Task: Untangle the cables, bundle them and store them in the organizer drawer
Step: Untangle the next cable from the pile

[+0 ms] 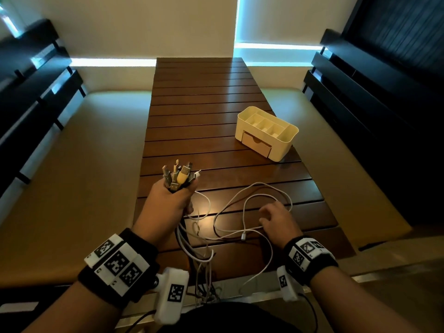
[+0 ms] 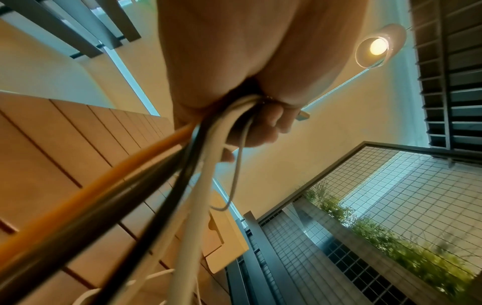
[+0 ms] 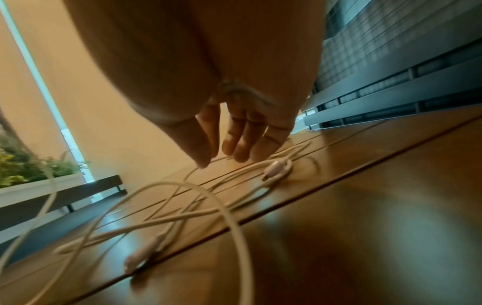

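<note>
My left hand (image 1: 171, 200) grips a bunch of cables with their plugs (image 1: 179, 174) sticking up out of the fist; white, black and orange cords (image 2: 167, 185) hang down from it off the table's near edge. My right hand (image 1: 276, 218) hovers with relaxed fingers (image 3: 234, 142) just above loose white cable loops (image 1: 247, 205) lying on the slatted wooden table (image 1: 204, 111), holding nothing. A loose white plug (image 3: 274, 168) lies below the fingertips. The cream organizer (image 1: 266, 132) with its shut wooden drawer (image 1: 255, 143) stands at the table's right side.
Dark benches (image 1: 33, 97) line both sides of the table, and another (image 1: 374, 97) stands on the right. A pale wall lies beyond the far table end. The table's far half holds only the organizer. Tangled cords (image 1: 204, 280) drape over the near edge.
</note>
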`<state>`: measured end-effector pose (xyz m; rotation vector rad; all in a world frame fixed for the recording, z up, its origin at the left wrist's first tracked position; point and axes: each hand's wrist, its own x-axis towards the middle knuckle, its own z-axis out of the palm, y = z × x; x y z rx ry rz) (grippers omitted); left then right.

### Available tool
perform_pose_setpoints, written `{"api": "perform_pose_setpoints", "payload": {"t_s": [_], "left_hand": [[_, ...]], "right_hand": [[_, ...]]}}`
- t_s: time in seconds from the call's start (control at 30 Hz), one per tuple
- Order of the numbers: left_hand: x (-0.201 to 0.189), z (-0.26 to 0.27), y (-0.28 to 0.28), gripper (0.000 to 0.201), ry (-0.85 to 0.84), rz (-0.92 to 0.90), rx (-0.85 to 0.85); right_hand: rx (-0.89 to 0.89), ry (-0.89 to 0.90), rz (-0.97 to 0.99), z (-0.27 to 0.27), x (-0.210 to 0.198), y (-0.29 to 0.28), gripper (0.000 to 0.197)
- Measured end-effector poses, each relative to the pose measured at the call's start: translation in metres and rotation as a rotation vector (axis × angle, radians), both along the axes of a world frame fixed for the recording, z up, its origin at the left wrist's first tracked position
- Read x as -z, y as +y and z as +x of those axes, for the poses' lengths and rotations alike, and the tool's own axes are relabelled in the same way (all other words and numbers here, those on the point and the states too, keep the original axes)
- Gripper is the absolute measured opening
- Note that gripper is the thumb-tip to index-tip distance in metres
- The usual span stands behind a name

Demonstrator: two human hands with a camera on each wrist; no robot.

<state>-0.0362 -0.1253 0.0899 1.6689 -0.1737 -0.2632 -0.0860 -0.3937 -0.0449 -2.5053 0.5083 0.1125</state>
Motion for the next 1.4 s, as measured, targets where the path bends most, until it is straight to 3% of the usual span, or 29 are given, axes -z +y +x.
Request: {"api": "perform_pose_setpoints", "payload": {"t_s": [0.1, 0.23, 0.37, 0.43, 0.5, 0.6, 0.73, 0.8, 0.87, 1.03, 1.1, 1.27, 1.4], "left_hand": [[-0.002, -0.005, 0.003, 0.022, 0.109, -0.064, 0.007], [-0.001, -0.007, 0.006, 0.025, 0.234, -0.074, 0.097], [0.001, -0.007, 0.005, 0.024, 0.269, -0.087, 0.164], [0.000, -0.005, 0.002, 0.022, 0.251, -0.091, 0.157], [-0.001, -0.003, 0.000, 0.019, 0.244, -0.102, 0.143], [-0.003, -0.001, -0.003, 0.018, 0.250, -0.134, 0.119], [-0.005, 0.001, -0.005, 0.013, 0.225, -0.172, 0.052], [-0.005, 0.003, -0.006, 0.009, 0.214, -0.189, 0.001], [-0.003, 0.005, -0.006, 0.009, 0.221, -0.220, -0.044], [0.001, 0.008, -0.007, 0.014, 0.237, -0.247, -0.067], [0.001, 0.008, -0.008, 0.015, 0.234, -0.242, -0.056], [0.001, 0.009, -0.008, 0.018, 0.243, -0.238, -0.043], [0.000, 0.008, -0.005, 0.017, 0.250, -0.245, -0.049]], "right_hand": [[0.088, -0.027, -0.074, -0.001, 0.011, -0.019, 0.020], [0.064, -0.031, -0.122, -0.005, 0.022, -0.030, 0.035], [-0.106, -0.050, 0.058, -0.009, 0.014, -0.012, 0.027], [-0.201, -0.013, 0.208, -0.012, 0.005, 0.004, 0.014], [-0.248, 0.048, 0.309, -0.013, -0.004, 0.015, 0.014], [-0.348, 0.258, 0.314, -0.014, -0.017, 0.020, 0.012], [-0.463, 0.757, 0.228, -0.023, -0.028, 0.006, 0.013], [-0.434, 0.829, 0.257, -0.028, -0.027, -0.003, 0.013], [-0.372, 0.719, 0.268, -0.028, -0.025, -0.010, 0.010], [-0.078, 0.174, 0.327, -0.015, -0.021, -0.020, 0.005], [0.048, 0.035, 0.270, -0.008, -0.011, -0.026, 0.004], [0.141, -0.056, 0.021, -0.007, 0.026, -0.041, 0.025], [0.155, -0.095, -0.116, -0.011, 0.037, -0.046, 0.011]]}}
